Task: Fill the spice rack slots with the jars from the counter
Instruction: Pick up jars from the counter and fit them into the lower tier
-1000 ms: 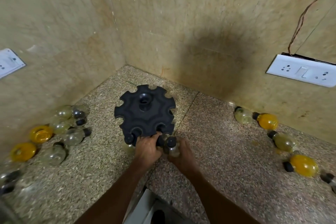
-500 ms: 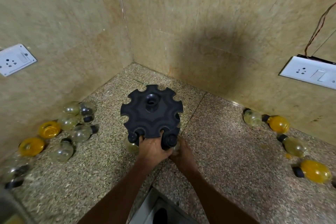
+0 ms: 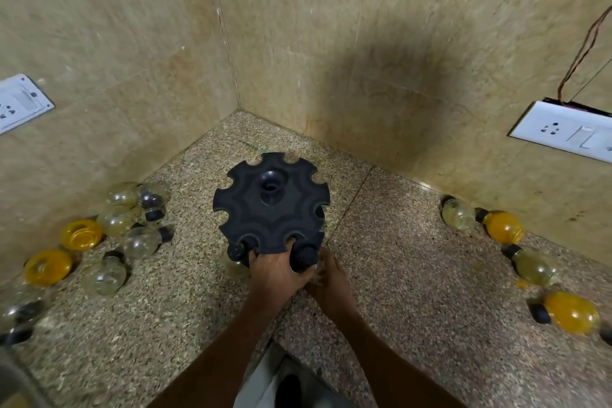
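Observation:
The black round spice rack (image 3: 270, 209) with notched slots stands on the speckled counter (image 3: 397, 275) in the wall corner. My left hand (image 3: 278, 273) grips its near edge. My right hand (image 3: 332, 285) holds a clear jar whose black cap (image 3: 306, 255) sits in the near-right slot; the jar's body is mostly hidden by my fingers. Another black-capped jar (image 3: 235, 252) hangs in the near-left slot. Loose clear and yellow jars lie in a cluster at the left (image 3: 116, 219) and in a row at the right (image 3: 503, 227).
Tiled walls close the corner behind the rack. A wall socket (image 3: 20, 103) is at the left and a switch plate (image 3: 563, 132) with loose wires (image 3: 583, 53) at the right. The counter's front edge (image 3: 275, 344) runs just below my forearms.
My right hand has pushed the jar from just outside the rack into the near-right slot. My left hand stays on the rack's edge.

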